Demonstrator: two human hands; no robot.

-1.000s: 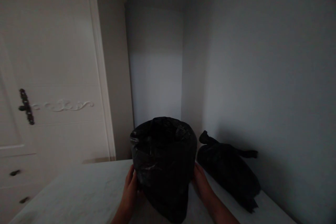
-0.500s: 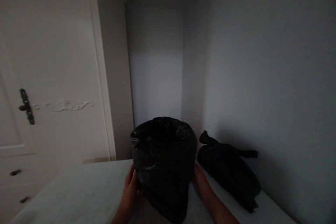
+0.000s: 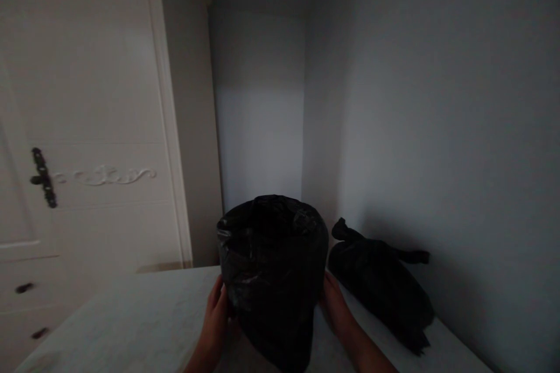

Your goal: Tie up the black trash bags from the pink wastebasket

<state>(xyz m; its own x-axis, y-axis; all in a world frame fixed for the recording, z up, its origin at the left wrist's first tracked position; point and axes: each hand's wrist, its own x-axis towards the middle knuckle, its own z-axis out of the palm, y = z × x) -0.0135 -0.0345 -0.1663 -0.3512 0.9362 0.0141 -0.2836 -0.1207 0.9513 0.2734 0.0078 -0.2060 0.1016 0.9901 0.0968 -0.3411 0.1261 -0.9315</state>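
Cabinet (image 3: 100, 99) doors, white and plain, stand back and to the left of the big black bag (image 3: 275, 297). The desk (image 3: 153, 317) spreads out under the bag and on both sides of it. On the bag's left side, the left hand (image 3: 214, 315) is bent in a loose cup and has hold of it low down. If that hand let go first, the bag could tip left, because its top looks wider than its bottom. The big black bag is in the middle of the desk, with its mouth open at the top. Its soft rim could flop inward, since no fingers hold it up there. On the bag's right side, the right hand (image 3: 336, 309) is cupped the same way and holds it too. I cannot see the fingertips well. The plastic might slip if they press too softly, or tear if they squeeze too hard. Just right of the big bag lies the tied black bag (image 3: 380, 285). A push to the right could bump it.
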